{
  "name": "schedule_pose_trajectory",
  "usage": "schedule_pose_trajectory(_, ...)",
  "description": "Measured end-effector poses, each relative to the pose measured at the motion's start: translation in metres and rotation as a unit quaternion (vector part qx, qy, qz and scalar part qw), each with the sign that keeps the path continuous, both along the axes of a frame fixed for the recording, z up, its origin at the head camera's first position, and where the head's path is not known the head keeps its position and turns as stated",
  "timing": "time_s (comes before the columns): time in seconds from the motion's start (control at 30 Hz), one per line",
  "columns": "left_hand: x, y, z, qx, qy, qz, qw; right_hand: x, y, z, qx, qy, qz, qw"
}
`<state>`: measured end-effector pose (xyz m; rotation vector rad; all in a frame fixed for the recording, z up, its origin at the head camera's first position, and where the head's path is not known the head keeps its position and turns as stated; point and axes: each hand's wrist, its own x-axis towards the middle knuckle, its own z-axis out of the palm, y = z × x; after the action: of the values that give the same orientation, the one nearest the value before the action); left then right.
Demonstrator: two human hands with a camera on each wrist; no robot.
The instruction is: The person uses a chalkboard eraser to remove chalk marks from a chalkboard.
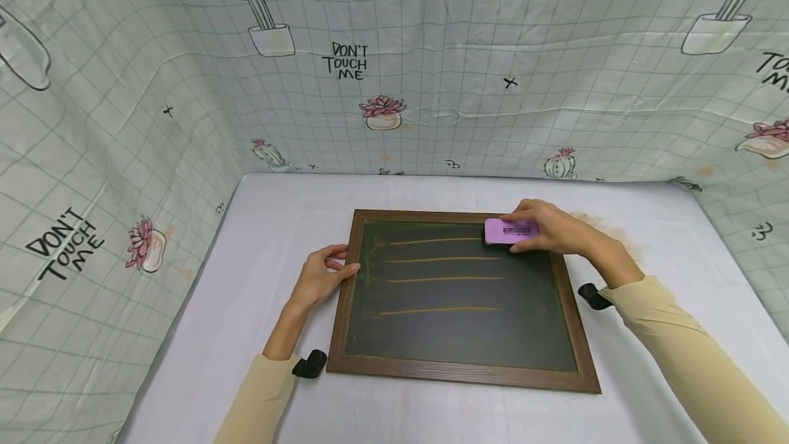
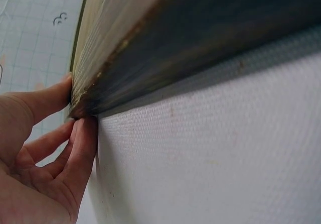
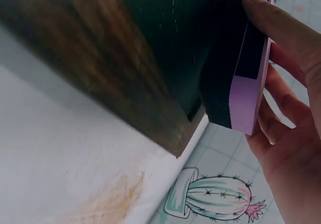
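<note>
A chalkboard [image 1: 456, 334] in a brown wooden frame lies on the white table, with several yellow-orange chalk lines [image 1: 444, 280] across it. My left hand [image 1: 322, 276] pinches the left side of the frame, thumb above and fingers at its lower edge, as the left wrist view [image 2: 50, 158] shows from close by. Near the board's top right corner, my right hand [image 1: 548, 228] grips a purple eraser [image 1: 510, 231] by its sides. The eraser's dark felt [image 3: 218, 98] faces the board in the right wrist view; whether it touches there I cannot tell. The topmost line ends at the eraser.
Orange chalk dust [image 1: 607, 231] smears the white tablecloth [image 1: 290, 204] beyond the board's upper right corner. A patterned curtain [image 1: 444, 101] with cactus drawings rises behind and at both sides. Black wrist cameras [image 1: 310, 364] sit at each sleeve.
</note>
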<state>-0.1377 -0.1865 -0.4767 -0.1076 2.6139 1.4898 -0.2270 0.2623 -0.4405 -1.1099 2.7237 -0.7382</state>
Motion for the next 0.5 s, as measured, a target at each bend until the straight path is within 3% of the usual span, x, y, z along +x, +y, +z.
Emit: schedule_pose_trajectory(0.5,-0.001,-0.001,-0.001,0.007,-0.002,-0.002,1.0,-0.004,-0.013,-0.009,-0.024,-0.027,0.019,0.9992)
